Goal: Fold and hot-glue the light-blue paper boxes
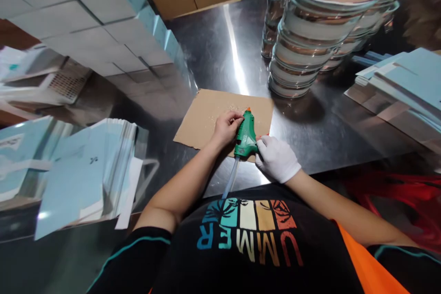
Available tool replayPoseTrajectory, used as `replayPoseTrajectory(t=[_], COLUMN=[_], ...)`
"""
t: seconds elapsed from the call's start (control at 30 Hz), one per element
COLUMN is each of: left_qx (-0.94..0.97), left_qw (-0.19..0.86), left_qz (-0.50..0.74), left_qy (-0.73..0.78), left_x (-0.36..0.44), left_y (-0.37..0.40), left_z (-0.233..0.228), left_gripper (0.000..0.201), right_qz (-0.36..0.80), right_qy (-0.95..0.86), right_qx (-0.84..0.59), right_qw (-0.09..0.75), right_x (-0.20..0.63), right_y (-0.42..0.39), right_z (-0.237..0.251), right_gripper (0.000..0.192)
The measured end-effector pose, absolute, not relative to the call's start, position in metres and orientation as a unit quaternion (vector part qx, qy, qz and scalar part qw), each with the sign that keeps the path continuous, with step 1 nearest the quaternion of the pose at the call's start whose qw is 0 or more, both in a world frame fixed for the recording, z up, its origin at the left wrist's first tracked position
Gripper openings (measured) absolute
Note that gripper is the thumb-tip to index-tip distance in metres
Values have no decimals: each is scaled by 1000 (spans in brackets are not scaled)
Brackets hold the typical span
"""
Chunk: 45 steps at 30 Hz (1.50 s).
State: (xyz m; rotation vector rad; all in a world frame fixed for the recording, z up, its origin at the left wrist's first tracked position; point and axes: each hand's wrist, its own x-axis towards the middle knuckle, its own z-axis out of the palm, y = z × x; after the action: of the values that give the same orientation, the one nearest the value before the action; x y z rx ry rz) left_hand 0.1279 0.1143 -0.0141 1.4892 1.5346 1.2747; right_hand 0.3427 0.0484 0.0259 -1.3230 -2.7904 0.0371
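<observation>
The metal counter (pixel 303 138) is carrying a cardboard sheet (pixel 200 119), and my green glue gun (pixel 245 135) is pointing away from me over it. My white-gloved right hand (pixel 276 158) is clasping its handle (pixel 253 148); my left hand (pixel 225 127) (bare) is curling, fingers together, against the barrel.

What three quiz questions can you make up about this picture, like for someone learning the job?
1. What covers the right hand?
A) a striped sock
B) a white glove
C) a black mitten

2. True or false: the tip of the green glue gun is blue.

3. Fill in the blank: the brown sheet under the glue gun is made of ____.

Key: 1. B; 2. False, it is orange; 3. cardboard.
</observation>
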Motion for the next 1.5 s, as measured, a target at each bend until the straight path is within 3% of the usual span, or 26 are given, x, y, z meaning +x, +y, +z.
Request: replayPoseTrajectory(t=[0.43, 1.23, 1.5], left_qx=[544, 590, 554], left_qw=[372, 318, 326], left_qz=[493, 478, 456], left_qy=[568, 568, 616], left_x=[114, 132, 141], left_y=[116, 112, 124], left_z=[-29, -15, -8], left_gripper=[12, 5, 20], right_qz=[-6, -43, -44], right_qy=[-905, -904, -906], right_qx=[-423, -424, -413], right_qw=[40, 44, 78], right_x=[347, 345, 348], right_y=[48, 47, 47], right_z=[24, 23, 19], right_gripper=[33, 31, 34])
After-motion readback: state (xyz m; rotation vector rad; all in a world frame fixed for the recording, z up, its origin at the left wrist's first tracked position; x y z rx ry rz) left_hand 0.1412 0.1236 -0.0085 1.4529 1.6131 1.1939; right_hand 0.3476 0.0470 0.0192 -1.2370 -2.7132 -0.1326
